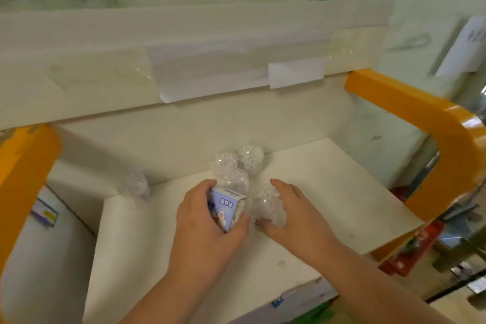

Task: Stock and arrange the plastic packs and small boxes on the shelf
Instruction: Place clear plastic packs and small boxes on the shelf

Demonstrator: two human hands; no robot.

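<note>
Left hand: the left hand [202, 221] is seen at the centre of the frame, its fingers and thumb curled round a small lilac box [226, 209] printed with a cartoon figure; the box is held tilted just above the white shelf [328, 192].
Right hand: the right hand [297, 216] is laid over a clear plastic pack [268, 208] right of centre, fingers bent round its top and thumb wrapped under its near side; the pack is filled with white pieces and sits against the box.
Packs behind: three more clear packs [231, 168] are clustered just above the hands, touching one another, near the shelf's back edge.
Stray pack: a further clear pack [135, 187] is seen left of centre, at the shelf's left edge, apart from the cluster.
Frame: orange shelf brackets [420, 113] are shown at the right and left edges.
Upper shelf: paper sheets [295, 71] are taped along its front.
</note>
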